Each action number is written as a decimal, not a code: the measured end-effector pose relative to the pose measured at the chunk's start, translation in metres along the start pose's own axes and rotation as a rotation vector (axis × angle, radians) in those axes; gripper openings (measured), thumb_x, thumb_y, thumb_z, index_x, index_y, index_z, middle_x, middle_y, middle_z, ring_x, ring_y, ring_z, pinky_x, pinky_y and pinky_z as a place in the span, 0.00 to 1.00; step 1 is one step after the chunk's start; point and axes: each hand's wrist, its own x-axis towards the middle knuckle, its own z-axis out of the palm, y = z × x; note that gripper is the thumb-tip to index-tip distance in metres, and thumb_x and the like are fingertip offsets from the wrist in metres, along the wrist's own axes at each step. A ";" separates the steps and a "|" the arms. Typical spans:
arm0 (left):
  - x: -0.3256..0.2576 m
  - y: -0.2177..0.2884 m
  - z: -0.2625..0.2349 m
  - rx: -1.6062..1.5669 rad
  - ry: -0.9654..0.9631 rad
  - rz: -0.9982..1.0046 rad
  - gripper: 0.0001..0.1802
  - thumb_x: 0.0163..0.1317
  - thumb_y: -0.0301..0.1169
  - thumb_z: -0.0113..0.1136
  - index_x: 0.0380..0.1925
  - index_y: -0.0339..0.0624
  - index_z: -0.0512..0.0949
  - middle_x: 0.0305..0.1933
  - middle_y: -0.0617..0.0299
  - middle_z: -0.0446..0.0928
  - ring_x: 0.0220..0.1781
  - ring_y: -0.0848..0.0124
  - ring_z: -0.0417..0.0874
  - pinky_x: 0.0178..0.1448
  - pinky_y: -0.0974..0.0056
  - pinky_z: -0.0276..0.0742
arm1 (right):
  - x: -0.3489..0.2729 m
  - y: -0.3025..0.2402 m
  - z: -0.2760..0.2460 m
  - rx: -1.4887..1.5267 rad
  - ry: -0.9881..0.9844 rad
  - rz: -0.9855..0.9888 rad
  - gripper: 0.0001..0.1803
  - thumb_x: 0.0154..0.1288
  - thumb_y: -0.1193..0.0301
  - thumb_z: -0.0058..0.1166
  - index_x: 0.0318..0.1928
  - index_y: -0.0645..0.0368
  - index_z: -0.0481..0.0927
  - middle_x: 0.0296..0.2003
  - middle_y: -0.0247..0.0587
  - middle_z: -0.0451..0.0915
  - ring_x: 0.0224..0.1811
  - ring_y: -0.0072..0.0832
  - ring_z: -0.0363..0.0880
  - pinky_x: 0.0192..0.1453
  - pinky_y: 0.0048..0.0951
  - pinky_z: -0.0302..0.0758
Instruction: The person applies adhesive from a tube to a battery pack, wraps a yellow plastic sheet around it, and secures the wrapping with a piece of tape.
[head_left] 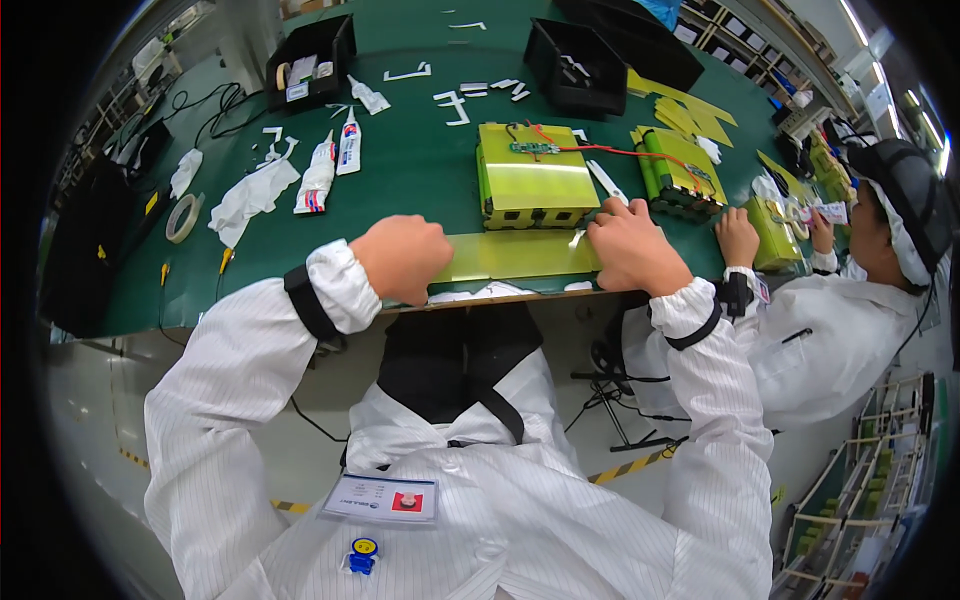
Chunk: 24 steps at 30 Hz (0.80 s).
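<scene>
Head view, looking down on a green work table [420, 170] that fills the upper half of the frame. At centre, both hands press on a yellow-green sheet [515, 255] lying flat along the table's near edge. The left hand [405, 258], curled into a loose fist, rests on the sheet's left end; whether the fingers pinch the sheet cannot be told, as they are tucked under. The right hand [632, 245] lies on the sheet's right end with fingers bent and spread narrowly, fingertips down on it. Just behind the sheet, touching or nearly touching its far edge, sits a yellow-green battery pack [535, 175] with a small circuit board and red wire on top. A second pack [680, 170] stands to its right. In the upper left of the table lie two white tubes [330, 165], crumpled white cloth [250, 195] and a roll of tape [183, 218]. Two black bins [310, 60] [575, 65] sit along the top. At the right edge of the frame a co-worker [850, 320] in white handles another pack.
</scene>
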 end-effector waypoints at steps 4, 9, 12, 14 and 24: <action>0.000 0.014 0.011 0.052 0.094 -0.087 0.09 0.45 0.26 0.60 0.26 0.32 0.76 0.24 0.47 0.80 0.28 0.50 0.85 0.33 0.54 0.80 | -0.006 -0.006 0.016 -0.021 0.128 0.045 0.17 0.41 0.74 0.55 0.35 0.67 0.82 0.36 0.46 0.83 0.52 0.40 0.75 0.56 0.43 0.66; 0.012 0.018 0.031 0.038 0.447 -0.186 0.05 0.51 0.26 0.57 0.25 0.35 0.78 0.23 0.49 0.80 0.28 0.52 0.84 0.30 0.54 0.78 | -0.012 -0.012 0.020 -0.014 0.265 0.156 0.12 0.46 0.74 0.55 0.34 0.63 0.84 0.33 0.41 0.84 0.51 0.36 0.77 0.54 0.44 0.65; 0.014 0.020 0.032 -0.001 0.470 -0.262 0.05 0.55 0.28 0.58 0.25 0.40 0.81 0.24 0.50 0.80 0.29 0.52 0.83 0.31 0.53 0.78 | -0.016 -0.006 0.034 0.050 0.611 0.192 0.05 0.50 0.71 0.59 0.26 0.57 0.84 0.27 0.35 0.84 0.46 0.32 0.77 0.52 0.45 0.63; 0.013 0.018 0.035 -0.022 0.482 -0.307 0.06 0.57 0.30 0.59 0.25 0.42 0.83 0.24 0.50 0.80 0.29 0.52 0.83 0.32 0.52 0.78 | -0.016 -0.007 0.035 0.092 0.664 0.225 0.04 0.52 0.68 0.63 0.27 0.53 0.85 0.27 0.31 0.84 0.45 0.30 0.77 0.53 0.46 0.62; -0.031 -0.001 0.028 -0.060 0.411 -0.427 0.10 0.63 0.40 0.61 0.29 0.49 0.85 0.24 0.51 0.80 0.29 0.50 0.82 0.31 0.51 0.77 | 0.007 -0.039 0.022 0.090 0.668 0.195 0.07 0.50 0.65 0.69 0.28 0.51 0.85 0.25 0.26 0.82 0.47 0.28 0.74 0.53 0.46 0.57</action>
